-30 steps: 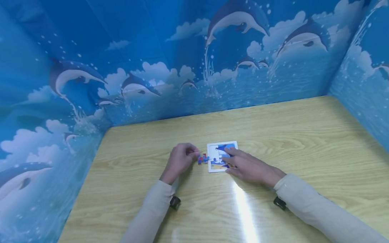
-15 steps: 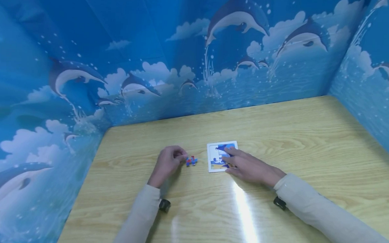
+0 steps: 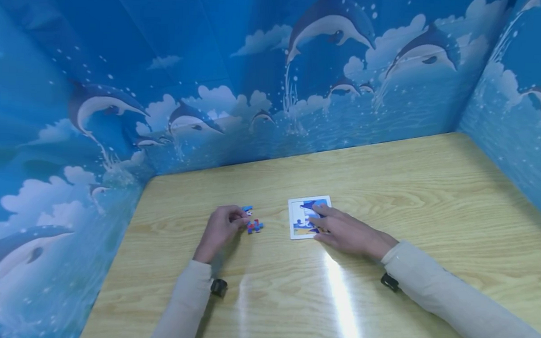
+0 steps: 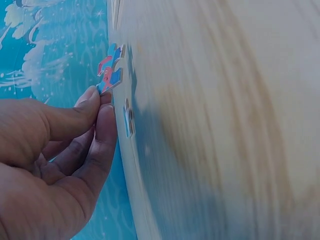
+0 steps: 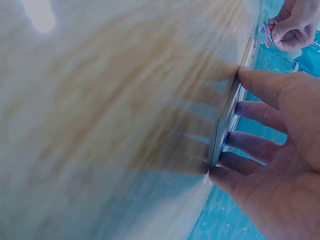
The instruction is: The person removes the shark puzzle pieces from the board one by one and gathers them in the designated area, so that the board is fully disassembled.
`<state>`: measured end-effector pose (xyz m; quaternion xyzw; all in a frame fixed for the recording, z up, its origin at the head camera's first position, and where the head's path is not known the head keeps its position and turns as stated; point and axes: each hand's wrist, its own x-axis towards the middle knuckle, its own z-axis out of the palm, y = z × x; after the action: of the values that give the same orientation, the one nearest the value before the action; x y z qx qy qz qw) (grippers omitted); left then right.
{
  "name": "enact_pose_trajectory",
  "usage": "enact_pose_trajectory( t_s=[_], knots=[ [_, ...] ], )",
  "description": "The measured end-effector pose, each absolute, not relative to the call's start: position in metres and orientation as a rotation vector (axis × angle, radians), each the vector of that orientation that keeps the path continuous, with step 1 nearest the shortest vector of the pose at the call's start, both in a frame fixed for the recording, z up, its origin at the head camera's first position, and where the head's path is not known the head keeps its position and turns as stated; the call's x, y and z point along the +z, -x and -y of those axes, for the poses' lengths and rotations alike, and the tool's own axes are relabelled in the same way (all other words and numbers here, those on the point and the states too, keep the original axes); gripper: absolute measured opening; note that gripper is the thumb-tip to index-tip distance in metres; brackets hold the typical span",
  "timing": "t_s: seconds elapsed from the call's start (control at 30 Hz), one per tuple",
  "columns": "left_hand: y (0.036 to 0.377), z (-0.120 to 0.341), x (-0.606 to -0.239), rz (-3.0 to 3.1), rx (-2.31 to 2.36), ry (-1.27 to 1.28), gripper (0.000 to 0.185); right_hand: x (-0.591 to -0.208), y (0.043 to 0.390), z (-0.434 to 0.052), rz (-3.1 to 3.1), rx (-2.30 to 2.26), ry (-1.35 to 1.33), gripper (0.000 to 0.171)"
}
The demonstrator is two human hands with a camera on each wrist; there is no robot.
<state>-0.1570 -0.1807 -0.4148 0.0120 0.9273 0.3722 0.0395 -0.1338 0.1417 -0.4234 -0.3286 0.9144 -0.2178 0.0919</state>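
On wooden table [image 3: 430,194], dolphin-print walls [image 3: 122,59]

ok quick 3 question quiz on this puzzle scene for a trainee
1. True or false: the left hand pinches a red and blue piece.
2. What do the right hand's straight fingers press on? A) the puzzle board B) the wall C) a loose piece
3. Fill in: a second loose piece lies on the ____, beyond the left hand.

Key: 1 true; 2 A, the puzzle board; 3 table.
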Motion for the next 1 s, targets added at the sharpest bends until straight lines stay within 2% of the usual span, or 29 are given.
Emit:
enact_pose_trajectory(
  t_s=[1.0],
  knots=[
    [0.159,0.206,-0.411,-2.793,1.057,0.056,0.003,-0.424,0.134,-0.142,-2.707,-0.661,0.954,0.048]
  ],
)
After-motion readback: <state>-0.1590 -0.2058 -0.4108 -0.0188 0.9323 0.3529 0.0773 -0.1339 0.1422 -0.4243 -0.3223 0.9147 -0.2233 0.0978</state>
